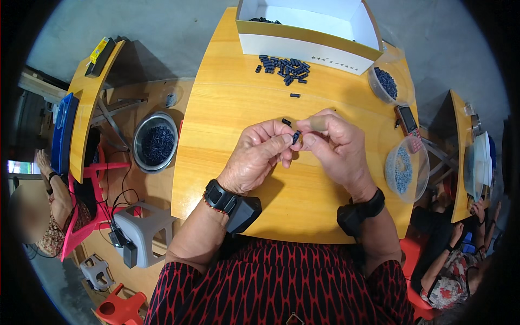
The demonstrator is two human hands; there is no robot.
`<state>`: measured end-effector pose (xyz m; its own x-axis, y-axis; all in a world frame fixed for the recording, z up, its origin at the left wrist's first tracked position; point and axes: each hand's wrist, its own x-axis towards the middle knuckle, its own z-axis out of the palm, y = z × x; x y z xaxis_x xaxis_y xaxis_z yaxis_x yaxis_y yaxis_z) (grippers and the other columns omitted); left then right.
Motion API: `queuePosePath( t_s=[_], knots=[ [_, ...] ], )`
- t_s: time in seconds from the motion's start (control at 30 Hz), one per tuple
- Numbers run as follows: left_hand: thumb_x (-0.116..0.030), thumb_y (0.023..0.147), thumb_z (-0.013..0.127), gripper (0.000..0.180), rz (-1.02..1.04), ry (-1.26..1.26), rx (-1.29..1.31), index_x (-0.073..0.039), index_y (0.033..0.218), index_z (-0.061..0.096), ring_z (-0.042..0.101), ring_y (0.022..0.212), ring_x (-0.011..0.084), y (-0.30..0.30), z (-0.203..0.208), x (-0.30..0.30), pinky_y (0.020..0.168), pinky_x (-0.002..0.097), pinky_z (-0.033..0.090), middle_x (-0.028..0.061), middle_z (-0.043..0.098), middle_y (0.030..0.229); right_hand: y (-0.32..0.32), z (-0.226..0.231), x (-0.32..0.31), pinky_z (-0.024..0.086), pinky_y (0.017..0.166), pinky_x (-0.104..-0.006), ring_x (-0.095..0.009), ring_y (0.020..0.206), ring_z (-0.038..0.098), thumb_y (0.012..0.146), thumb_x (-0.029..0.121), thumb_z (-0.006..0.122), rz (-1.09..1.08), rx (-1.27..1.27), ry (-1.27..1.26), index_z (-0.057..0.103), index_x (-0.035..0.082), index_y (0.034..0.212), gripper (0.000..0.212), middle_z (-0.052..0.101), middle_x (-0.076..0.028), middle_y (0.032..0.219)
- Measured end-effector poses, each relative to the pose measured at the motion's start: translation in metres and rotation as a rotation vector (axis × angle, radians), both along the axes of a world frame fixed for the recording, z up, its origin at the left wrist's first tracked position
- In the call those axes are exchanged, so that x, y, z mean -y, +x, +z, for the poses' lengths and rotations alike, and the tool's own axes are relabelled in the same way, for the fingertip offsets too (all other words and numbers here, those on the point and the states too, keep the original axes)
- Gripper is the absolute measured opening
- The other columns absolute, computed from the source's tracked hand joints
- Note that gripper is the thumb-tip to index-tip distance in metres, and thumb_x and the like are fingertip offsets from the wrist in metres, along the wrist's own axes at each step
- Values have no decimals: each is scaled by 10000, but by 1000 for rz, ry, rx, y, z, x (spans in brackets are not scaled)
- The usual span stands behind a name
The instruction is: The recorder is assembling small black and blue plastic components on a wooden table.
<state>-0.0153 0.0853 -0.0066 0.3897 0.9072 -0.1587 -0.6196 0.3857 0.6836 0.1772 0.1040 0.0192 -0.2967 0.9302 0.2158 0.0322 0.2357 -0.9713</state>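
My left hand (252, 157) pinches a small dark blue plastic part (296, 137) between thumb and fingers, above the middle of the yellow wooden table (216, 119). My right hand (344, 151) meets it from the other side, thumb and fingertips pressed together against the part's end. Whatever those right fingertips grip is too small to make out. A tan wrap (318, 124) covers one right finger. Just beyond the left fingertips shows another black part (286, 122). One loose part (294, 95) lies farther off, before a pile of similar dark parts (288, 69).
At the table's far side stands a white and gold box (303, 46). Along the right edge are a clear bowl of dark pieces (386, 84), a phone (407, 122) and a clear tub of grey-blue bits (402, 173). A metal basin (156, 142) and grey stool (142, 230) stand left. People sit at both sides.
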Motion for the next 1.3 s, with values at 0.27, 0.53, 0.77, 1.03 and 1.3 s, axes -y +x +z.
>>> queuePosePath(
  t_s=[0.27, 0.53, 0.77, 1.03, 1.3],
  knots=[
    [-146, 1012, 632, 146, -22, 39, -21, -12, 1066, 650, 663, 731, 117, 0, 0, 0, 646, 227, 541, 89, 712, 916, 5, 10, -3, 591, 720, -264, -141, 811, 719, 937, -25, 630, 75, 74, -71, 634, -76, 920, 54, 677, -105, 930],
    [-94, 971, 677, 96, -25, 55, -51, -22, 1034, 670, 668, 739, 117, 2, 2, 1, 617, 223, 532, 93, 715, 926, 4, 8, -3, 590, 717, -273, -148, 798, 714, 959, -3, 613, 92, 97, -68, 619, -70, 960, 68, 675, -112, 944],
    [-77, 969, 672, 70, -25, -15, 1, -22, 1012, 672, 656, 709, 113, -2, 3, 0, 602, 229, 532, 93, 708, 930, 4, 1, -1, 576, 738, -278, -142, 852, 695, 894, -11, 675, 33, 34, 80, 661, -53, 1049, 161, 659, -115, 986],
    [-98, 985, 653, 108, 6, 11, 18, 2, 1023, 671, 640, 719, 131, 0, -3, 0, 661, 242, 539, 115, 712, 958, 1, 8, -1, 567, 710, -288, -186, 798, 682, 798, -24, 746, 68, 339, 333, 690, 0, 1083, 292, 641, -105, 954],
    [-100, 995, 638, 140, -5, -29, 39, 17, 1060, 678, 640, 719, 134, -2, -2, -1, 659, 246, 535, 115, 716, 979, -1, 5, -1, 572, 706, -299, -204, 802, 687, 783, -41, 739, 37, 312, 352, 690, 5, 1079, 303, 640, -107, 942]
  ],
)
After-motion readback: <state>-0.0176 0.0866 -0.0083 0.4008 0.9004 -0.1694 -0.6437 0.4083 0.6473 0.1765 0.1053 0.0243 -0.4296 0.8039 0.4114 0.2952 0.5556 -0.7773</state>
